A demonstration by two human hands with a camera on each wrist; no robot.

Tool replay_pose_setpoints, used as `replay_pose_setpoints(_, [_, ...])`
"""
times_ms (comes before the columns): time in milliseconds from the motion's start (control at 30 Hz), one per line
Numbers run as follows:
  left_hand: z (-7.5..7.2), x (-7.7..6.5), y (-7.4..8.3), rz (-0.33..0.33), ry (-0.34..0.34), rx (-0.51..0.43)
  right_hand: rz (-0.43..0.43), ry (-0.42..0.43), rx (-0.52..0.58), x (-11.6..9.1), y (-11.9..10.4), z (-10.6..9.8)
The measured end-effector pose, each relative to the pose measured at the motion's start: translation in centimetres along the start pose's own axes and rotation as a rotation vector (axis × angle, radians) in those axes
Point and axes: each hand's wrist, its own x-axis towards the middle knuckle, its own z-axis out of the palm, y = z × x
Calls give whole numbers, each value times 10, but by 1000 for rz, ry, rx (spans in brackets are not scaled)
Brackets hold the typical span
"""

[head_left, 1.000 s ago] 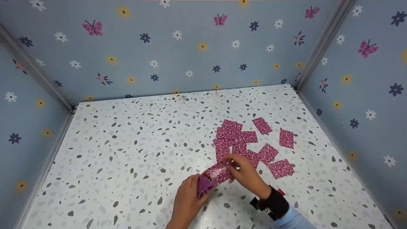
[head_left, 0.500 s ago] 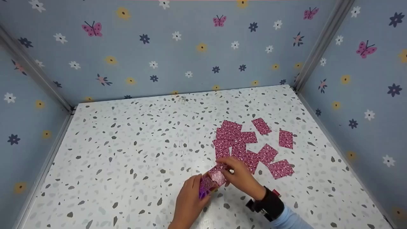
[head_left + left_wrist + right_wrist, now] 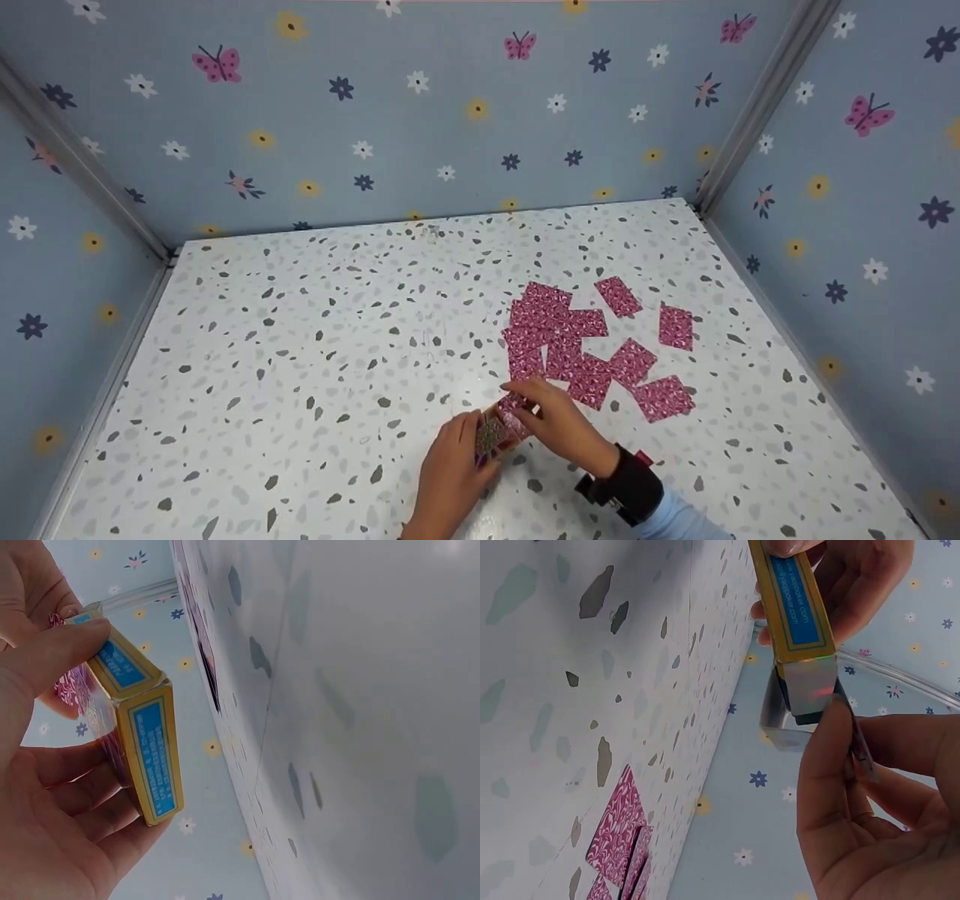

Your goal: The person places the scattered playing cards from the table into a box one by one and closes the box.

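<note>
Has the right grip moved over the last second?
Yes. In the head view, the right grip has shifted left and slightly down the picture, against the speckled tabletop.

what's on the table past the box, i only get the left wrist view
Observer: The head view shows pink patterned cards spread over the speckled table, several overlapping.
Operator: any lying clear of the rest
Observer: Yes, one card at the far side of the spread and another card at its right edge touch no others.
Operator: ok and is anything strapped on the other arm, my view cuts off at the hand
Observer: Yes, a black band sits around the wrist behind the right hand.
</note>
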Motion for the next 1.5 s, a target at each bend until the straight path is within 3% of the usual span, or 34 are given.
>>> replay_pose_setpoints(233, [4,1,3,7,-11,13,46,-56,-21,-3,3,-1])
replay_pose_setpoints(600, [6,4,3,-8,-50,14,83,-40,-6,-1,3,5])
replay_pose_setpoints(833, [7,5,5,-45,-94,0,33,-26,-80,-2,0,8])
replay_pose_setpoints(1267, [9,4,3,-2,-55,24,3,-14,-127,-4,2,3])
replay_pose_setpoints(1500, [11,4,2,26,-1,12,-10,84,-207,-4,12,-10])
